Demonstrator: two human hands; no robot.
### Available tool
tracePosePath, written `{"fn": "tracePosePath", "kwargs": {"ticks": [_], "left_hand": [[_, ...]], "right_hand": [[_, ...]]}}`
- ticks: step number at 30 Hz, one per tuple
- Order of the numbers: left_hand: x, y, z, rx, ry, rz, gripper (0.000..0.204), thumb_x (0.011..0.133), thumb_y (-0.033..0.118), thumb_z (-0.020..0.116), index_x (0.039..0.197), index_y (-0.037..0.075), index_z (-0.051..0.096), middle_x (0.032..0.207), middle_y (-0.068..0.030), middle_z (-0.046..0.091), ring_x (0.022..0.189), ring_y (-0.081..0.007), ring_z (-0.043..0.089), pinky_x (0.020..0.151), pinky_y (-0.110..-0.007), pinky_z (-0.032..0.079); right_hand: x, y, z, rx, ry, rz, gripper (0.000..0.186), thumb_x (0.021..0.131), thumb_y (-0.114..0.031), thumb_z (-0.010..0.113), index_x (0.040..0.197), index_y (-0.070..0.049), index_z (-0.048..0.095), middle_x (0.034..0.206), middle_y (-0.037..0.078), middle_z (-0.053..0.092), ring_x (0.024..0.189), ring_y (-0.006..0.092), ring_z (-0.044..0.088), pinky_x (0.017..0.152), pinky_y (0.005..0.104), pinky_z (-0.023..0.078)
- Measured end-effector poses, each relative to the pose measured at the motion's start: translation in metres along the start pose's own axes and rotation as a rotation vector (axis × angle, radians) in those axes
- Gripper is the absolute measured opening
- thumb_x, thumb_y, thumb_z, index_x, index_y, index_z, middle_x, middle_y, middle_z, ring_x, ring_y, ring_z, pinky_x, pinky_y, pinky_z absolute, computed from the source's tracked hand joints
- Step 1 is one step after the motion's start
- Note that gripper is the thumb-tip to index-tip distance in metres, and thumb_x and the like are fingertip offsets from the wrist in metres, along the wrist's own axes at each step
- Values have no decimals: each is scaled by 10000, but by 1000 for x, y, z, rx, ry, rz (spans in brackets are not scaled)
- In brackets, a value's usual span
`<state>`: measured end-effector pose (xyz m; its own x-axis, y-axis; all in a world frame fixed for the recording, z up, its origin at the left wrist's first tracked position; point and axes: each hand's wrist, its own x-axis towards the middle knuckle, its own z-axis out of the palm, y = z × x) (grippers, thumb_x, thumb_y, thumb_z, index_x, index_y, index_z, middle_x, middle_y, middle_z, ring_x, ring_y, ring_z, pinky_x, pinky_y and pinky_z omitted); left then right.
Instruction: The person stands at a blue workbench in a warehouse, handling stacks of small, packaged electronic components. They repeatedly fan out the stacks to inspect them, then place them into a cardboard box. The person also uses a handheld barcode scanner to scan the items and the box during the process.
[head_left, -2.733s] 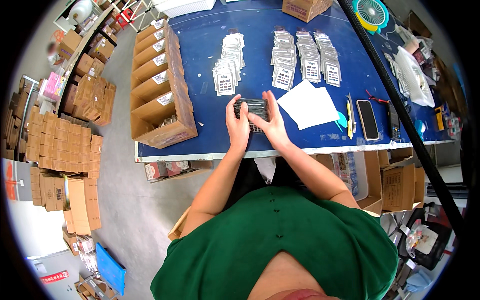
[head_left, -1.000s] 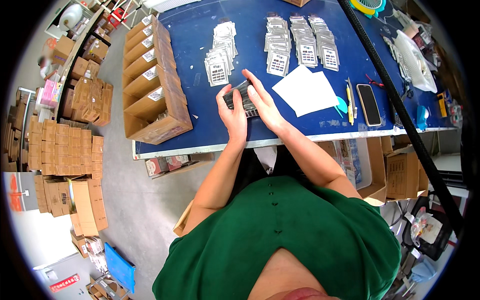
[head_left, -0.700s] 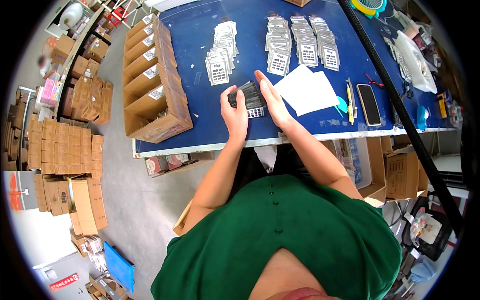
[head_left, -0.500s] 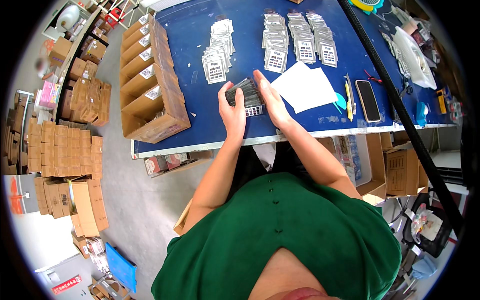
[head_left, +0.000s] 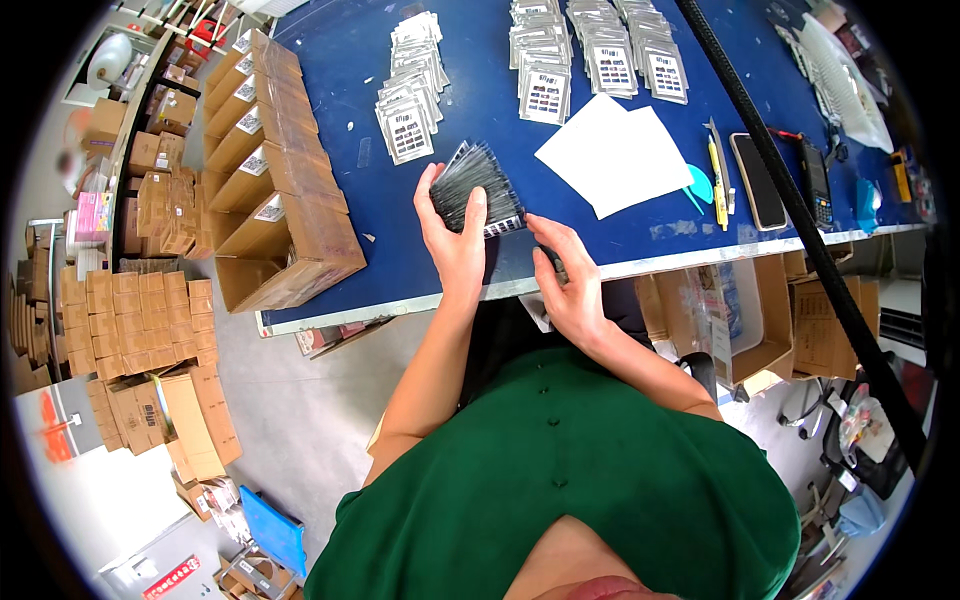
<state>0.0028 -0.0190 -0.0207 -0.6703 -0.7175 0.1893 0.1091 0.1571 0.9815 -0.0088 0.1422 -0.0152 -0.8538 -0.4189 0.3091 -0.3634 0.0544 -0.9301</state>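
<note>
One left hand (head_left: 455, 245), one right hand (head_left: 576, 295), one fanned stack of cards (head_left: 470, 190). Four rows of overlapping printed cards (head_left: 544, 92) — the cards in each overlap too closely to count. Two white paper sheets (head_left: 620, 160), one smartphone (head_left: 757, 182), one keypad handset (head_left: 818, 178), one yellow utility knife (head_left: 718, 182). One compartmented cardboard carton (head_left: 325, 245) — six white labels (head_left: 270, 208) showing — and one blue table (head_left: 478, 95).

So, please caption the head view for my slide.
Over a blue table, left fingers hold a fanned, dark-edged stack; right fingers near its corner.
</note>
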Motion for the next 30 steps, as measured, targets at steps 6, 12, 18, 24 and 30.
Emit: {"fn": "tracePosePath", "kwargs": {"ticks": [6, 12, 18, 24, 30], "left_hand": [[0, 9, -2, -14, -28, 1, 614, 978, 174, 688, 1492, 19, 390, 1479, -151, 471, 1295, -232, 499, 1110, -363, 383], [-8, 3, -5, 37, -82, 27, 666, 969, 139, 684, 1520, -10, 340, 1510, -175, 438, 1337, -241, 459, 1129, -374, 363], [-8, 9, -3, 45, -71, 36, 670, 966, 123, 680, 1524, -16, 336, 1510, -179, 436, 1346, -241, 451, 1138, -370, 347], [-6, 10, -4, 72, -70, 40, 650, 968, 114, 677, 1516, -16, 352, 1502, -169, 442, 1340, -231, 452, 1136, -364, 347], [-7, 10, -2, 30, -59, 23, 622, 980, 90, 655, 1516, -12, 358, 1493, -157, 444, 1336, -218, 446, 1135, -349, 341]], "right_hand": [[1, -4, -1, 30, 6, 15, 476, 892, 98, 625, 1359, 23, 572, 1154, 190, 639, 1070, 324, 644, 899, 375, 524], [6, 0, -1, -62, -8, -8, 557, 856, 97, 669, 1396, 15, 565, 1019, 160, 613, 921, 291, 614, 775, 368, 519], [3, 1, 1, -85, -13, -28, 529, 849, 102, 675, 1365, 16, 599, 1010, 155, 612, 893, 282, 606, 738, 353, 510], [0, 2, 2, -91, -5, -53, 531, 847, 120, 662, 1364, 17, 602, 1016, 161, 618, 897, 294, 610, 753, 358, 514], [-2, 3, 2, -118, 7, -82, 523, 841, 131, 653, 1352, 28, 607, 1036, 169, 632, 914, 312, 619, 773, 372, 521]]}}
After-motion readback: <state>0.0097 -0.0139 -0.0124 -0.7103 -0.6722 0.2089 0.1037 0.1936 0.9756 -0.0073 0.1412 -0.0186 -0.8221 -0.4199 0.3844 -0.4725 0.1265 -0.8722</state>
